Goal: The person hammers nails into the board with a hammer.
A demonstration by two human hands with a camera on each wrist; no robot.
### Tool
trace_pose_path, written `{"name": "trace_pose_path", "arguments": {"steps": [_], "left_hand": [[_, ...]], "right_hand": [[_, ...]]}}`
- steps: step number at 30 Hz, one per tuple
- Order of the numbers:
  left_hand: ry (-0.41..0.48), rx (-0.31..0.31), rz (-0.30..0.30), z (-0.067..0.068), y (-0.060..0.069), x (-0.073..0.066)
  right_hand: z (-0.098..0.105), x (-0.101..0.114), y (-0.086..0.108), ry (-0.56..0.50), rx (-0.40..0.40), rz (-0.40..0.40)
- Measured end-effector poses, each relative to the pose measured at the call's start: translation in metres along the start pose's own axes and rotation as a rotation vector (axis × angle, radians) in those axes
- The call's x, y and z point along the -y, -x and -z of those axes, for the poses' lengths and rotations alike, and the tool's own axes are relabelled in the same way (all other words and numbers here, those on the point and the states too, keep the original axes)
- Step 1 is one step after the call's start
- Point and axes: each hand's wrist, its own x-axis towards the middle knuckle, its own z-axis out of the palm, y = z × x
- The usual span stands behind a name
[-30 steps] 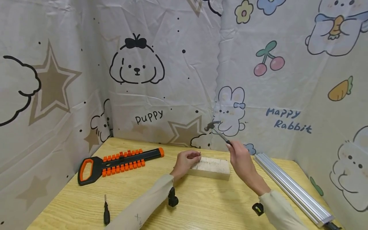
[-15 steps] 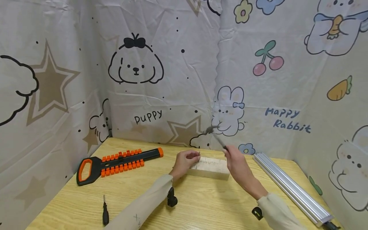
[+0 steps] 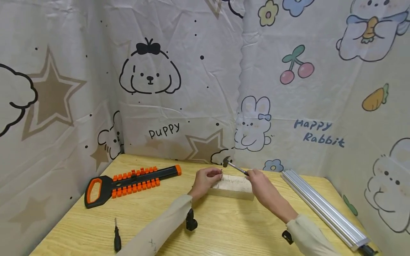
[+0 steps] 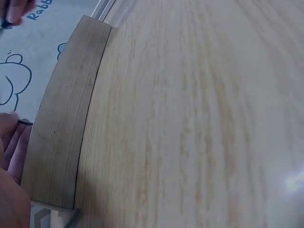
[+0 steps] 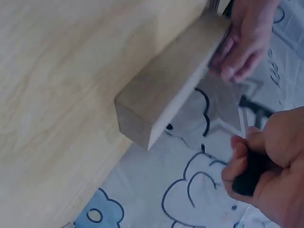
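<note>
A pale wooden block [image 3: 235, 188] lies on the table in front of me. My left hand [image 3: 203, 182] rests at its left end, finger and thumb pinching a thin dark nail [image 4: 25, 122] that stands on the block's top face. In my right hand [image 3: 262, 186], at the block's right end, I grip a claw hammer [image 3: 226, 161] by its black handle. The hammer's head hangs a little above the nail, apart from it. In the right wrist view my curled fingers [image 5: 235, 166] wrap the handle; the nail is mostly hidden by the left fingers there.
A black and orange holder with rows of orange clips [image 3: 136, 183] lies at the left. Nearer me is a small black screwdriver [image 3: 117, 238]. A long silver metal bar [image 3: 323, 209] runs along the right side. Printed cloth [image 3: 205, 89] hangs behind the table.
The hammer has come down and slightly left, its head dropping from in front of the cloth to just over the nail. My left hand keeps its place on the block.
</note>
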Motion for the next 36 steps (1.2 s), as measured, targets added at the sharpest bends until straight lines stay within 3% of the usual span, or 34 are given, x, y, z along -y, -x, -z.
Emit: {"name": "trace_pose_path", "arguments": {"steps": [6,14,19,26,31,36], "left_hand": [[0.020,-0.003,-0.002,0.001,0.001,0.000],[0.071,0.106,0.087,0.004,-0.003,-0.013],[0.045,0.146,0.071,0.012,-0.002,-0.019],[-0.117,0.134,0.053,0.039,0.004,-0.025],[-0.270,0.069,0.024,0.057,0.012,-0.028],[-0.428,0.063,0.088,0.071,0.023,-0.033]], "right_hand": [[0.015,-0.005,-0.009,-0.128,-0.073,-0.075],[0.014,-0.032,0.007,-0.188,0.152,-0.202],[0.011,-0.047,0.018,-0.239,0.214,-0.302],[0.004,-0.057,0.026,-0.314,0.266,-0.304],[0.005,-0.068,0.031,-0.346,0.297,-0.284],[0.009,-0.075,0.030,-0.259,0.289,-0.279]]}}
